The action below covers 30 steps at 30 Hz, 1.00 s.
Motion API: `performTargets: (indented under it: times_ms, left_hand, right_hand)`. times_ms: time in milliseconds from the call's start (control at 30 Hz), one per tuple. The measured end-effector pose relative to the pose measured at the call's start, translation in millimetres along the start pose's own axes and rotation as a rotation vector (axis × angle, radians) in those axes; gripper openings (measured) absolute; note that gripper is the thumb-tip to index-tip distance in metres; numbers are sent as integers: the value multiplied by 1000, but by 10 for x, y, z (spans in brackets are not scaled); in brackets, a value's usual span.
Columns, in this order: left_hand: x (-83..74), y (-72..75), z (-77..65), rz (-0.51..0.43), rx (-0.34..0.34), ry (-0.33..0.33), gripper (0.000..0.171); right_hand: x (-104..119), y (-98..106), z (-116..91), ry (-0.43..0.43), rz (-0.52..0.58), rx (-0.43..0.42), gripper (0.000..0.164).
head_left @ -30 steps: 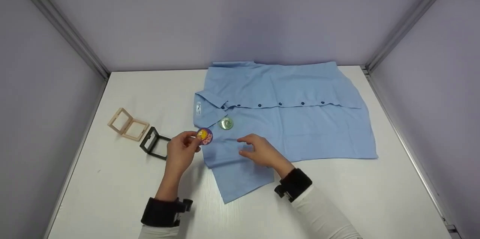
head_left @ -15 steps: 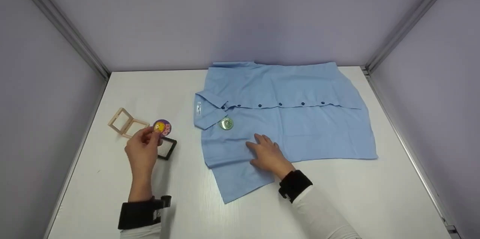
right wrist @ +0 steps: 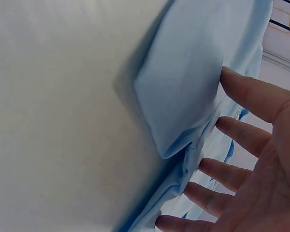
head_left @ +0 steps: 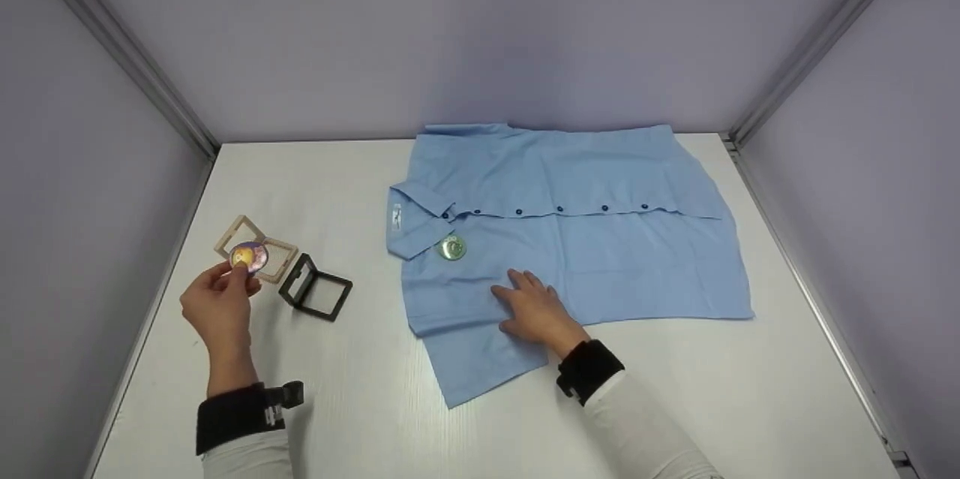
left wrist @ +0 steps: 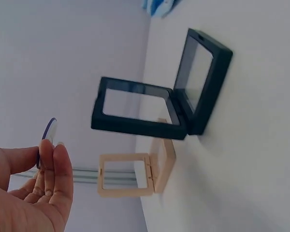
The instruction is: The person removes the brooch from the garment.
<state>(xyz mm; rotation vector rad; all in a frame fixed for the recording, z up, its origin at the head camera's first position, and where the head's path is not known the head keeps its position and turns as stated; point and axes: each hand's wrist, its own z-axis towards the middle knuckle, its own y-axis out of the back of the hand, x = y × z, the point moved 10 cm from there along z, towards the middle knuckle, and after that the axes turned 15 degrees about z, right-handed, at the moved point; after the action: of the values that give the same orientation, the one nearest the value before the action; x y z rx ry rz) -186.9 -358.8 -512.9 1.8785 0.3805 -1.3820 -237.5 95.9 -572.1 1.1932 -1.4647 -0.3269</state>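
My left hand (head_left: 221,302) pinches a round purple badge (head_left: 249,257) with a yellow figure on it, between thumb and fingers. In the head view the badge overlaps a light wooden hinged frame (head_left: 280,260), which stands unfolded on the table. The left wrist view catches the badge (left wrist: 50,129) nearly edge-on, apart from both frames. My right hand (head_left: 536,314) rests with spread fingers on a light blue short-sleeved shirt (head_left: 630,261), near its sleeve. A green round badge (head_left: 452,247) lies on the shirt just below the collar.
A black hinged frame (head_left: 319,291) stands unfolded to the right of the wooden one. The shirt covers much of the white table's (head_left: 360,404) middle and right, its dark buttons in a row. Grey panels (head_left: 480,36) close off the back and both sides.
My left hand has carried the purple badge leftward from beside the shirt, past the black frame, to the wooden frame. My right hand has come down onto the shirt and stayed there.
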Motion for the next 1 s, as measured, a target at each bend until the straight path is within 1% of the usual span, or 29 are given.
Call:
performTargets:
  times_ms: [133,200,367,500,567,633,767,867,1000]
  left_hand:
    - [186,14,113,-7,34,91,39]
    - [242,-12,144,-3,56,114,41]
    - [306,-115,219,1,90,126,44]
    - [354,-185,299,17,95,145,41]
    - [371,-244,355,32,107,148,39]
    - [378,-293,421,64,116,141,37]
    - [398,-351,544,159,114,122,32]
    - [436,-376,595,235,106,122,28]
    - [488,-421,629,276,102,130,25]
  right_hand:
    - [9,-2,7,3,-3,2,60]
    - [8,-3,9,3,-4,4,60]
    - [28,12,4,24,1,-7,60]
    - [35,13,7,26,2,-4,60]
    - [23,14,10,21,-7,0,60]
    - [19,12,14,20,-13,4,60]
    - [22,3,28,30,-21,15,60]
    - [17,-6,35,33,-19,20,61]
    - [4,-3,37,32,-17,17,61]
